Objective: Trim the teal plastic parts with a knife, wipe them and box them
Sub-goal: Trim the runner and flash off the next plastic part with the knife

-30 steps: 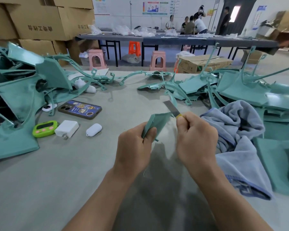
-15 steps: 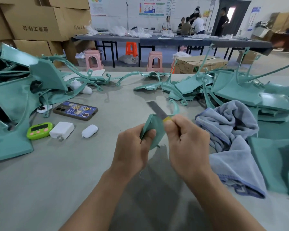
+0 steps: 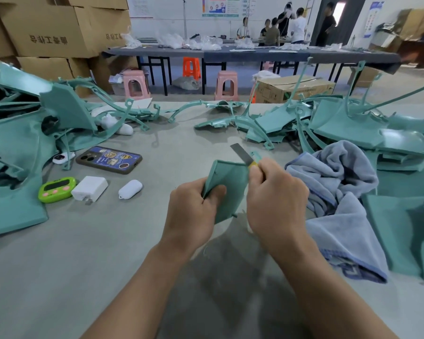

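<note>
Part (image 3: 230, 182): teal, same as left pile (image 3: 15, 148) and right pile (image 3: 348, 126) at the desk edges. Knife (image 3: 241, 154): grey blade, yellow handle. Towel (image 3: 340, 192): pale blue-grey, darker blue hem. Desk (image 3: 83, 265): grey. Phone case (image 3: 109, 159): blue, cartoon print. Timer (image 3: 56, 189): lime green, pink buttons. Charger (image 3: 90, 188): white.

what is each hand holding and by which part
The left hand grips the teal part by its lower left edge. The right hand holds the knife by its yellow handle, the bare blade at the part's upper right corner.

phone (image 3: 108, 159) left, towel (image 3: 338, 192) right
</note>
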`<action>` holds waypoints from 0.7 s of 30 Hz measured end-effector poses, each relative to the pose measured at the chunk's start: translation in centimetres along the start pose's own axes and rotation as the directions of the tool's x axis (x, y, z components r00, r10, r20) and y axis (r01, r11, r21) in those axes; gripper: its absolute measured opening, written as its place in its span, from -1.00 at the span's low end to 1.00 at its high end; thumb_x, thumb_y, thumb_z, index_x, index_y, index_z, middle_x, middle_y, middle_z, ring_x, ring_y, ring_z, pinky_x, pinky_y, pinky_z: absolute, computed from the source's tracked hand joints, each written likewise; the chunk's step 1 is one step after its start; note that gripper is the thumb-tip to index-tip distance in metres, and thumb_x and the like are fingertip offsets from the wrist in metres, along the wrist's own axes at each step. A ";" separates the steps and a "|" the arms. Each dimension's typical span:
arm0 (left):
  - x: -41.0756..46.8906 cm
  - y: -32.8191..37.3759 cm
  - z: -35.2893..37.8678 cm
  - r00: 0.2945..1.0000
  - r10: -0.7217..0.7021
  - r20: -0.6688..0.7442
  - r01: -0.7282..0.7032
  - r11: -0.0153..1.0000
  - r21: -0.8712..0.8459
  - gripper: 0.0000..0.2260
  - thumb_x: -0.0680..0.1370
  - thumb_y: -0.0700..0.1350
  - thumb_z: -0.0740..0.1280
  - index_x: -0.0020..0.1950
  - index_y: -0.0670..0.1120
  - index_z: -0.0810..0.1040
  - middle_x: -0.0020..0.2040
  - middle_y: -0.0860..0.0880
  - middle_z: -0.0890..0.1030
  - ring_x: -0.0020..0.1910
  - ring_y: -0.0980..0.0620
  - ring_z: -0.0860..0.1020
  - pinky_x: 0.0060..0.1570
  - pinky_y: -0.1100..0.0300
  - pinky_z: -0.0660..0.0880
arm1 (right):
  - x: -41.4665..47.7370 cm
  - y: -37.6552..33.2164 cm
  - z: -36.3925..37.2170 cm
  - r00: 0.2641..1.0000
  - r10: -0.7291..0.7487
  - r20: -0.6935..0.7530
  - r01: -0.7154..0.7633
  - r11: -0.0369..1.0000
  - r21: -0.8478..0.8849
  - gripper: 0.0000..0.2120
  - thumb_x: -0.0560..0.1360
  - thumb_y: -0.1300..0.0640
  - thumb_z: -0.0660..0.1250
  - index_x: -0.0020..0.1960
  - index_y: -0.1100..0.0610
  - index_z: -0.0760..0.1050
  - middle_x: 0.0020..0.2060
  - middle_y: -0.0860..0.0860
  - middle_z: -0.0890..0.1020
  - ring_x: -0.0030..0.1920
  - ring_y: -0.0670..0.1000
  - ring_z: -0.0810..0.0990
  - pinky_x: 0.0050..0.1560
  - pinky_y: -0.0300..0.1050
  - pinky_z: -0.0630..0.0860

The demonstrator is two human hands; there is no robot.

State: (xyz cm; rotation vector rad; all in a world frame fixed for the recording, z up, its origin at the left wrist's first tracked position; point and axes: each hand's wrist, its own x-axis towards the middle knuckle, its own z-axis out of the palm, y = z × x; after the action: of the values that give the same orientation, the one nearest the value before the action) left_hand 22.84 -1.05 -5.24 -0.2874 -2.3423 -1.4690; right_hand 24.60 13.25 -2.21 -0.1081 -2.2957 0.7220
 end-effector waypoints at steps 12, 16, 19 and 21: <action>0.4 1.7 -0.6 0.899 -0.415 0.143 0.428 0.758 -0.491 -0.87 0.56 -0.12 0.43 -0.14 0.02 0.74 -0.12 -0.09 0.75 -0.08 -0.21 0.71 -0.03 -0.23 0.65 | 0.7 1.2 -1.8 0.979 0.073 -0.192 -0.050 0.991 0.121 -0.70 0.66 0.13 0.27 -0.23 0.17 0.41 -0.52 -0.08 0.38 -0.47 -0.12 0.33 -0.30 -0.03 -0.03; 0.4 1.9 -0.6 0.897 -0.412 0.162 0.432 0.736 -0.520 -0.85 0.57 -0.15 0.42 -0.16 0.00 0.75 -0.13 -0.12 0.75 -0.12 -0.17 0.72 -0.07 -0.16 0.65 | 0.8 1.4 -1.6 0.982 0.085 -0.168 -0.065 0.990 0.121 -0.72 0.66 0.15 0.27 -0.22 0.19 0.44 -0.50 -0.08 0.40 -0.46 -0.10 0.34 -0.29 -0.01 -0.03; 0.4 2.1 -0.7 0.897 -0.409 0.166 0.430 0.728 -0.533 -0.84 0.57 -0.15 0.42 -0.16 0.00 0.75 -0.14 -0.12 0.75 -0.19 -0.11 0.71 -0.16 -0.08 0.66 | 0.6 1.5 -1.4 0.985 0.077 -0.152 -0.058 0.990 0.126 -0.69 0.66 0.12 0.27 -0.25 0.16 0.40 -0.52 -0.08 0.36 -0.47 -0.09 0.33 -0.35 -0.02 0.04; 0.4 1.9 -0.7 0.903 -0.399 0.162 0.419 0.731 -0.538 -0.86 0.57 -0.14 0.42 -0.14 -0.01 0.75 -0.12 -0.13 0.74 -0.15 -0.16 0.72 -0.13 -0.11 0.66 | 0.4 1.3 -1.4 0.987 0.066 -0.146 -0.048 0.991 0.124 -0.68 0.66 0.09 0.26 -0.26 0.11 0.37 -0.53 -0.10 0.35 -0.47 -0.10 0.32 -0.41 -0.20 0.07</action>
State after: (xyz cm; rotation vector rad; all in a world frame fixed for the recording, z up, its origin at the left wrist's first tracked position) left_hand 23.29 -0.82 -3.22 0.0804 -2.0119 -2.3891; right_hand 25.04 15.08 -1.82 -0.1667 -2.1087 0.8508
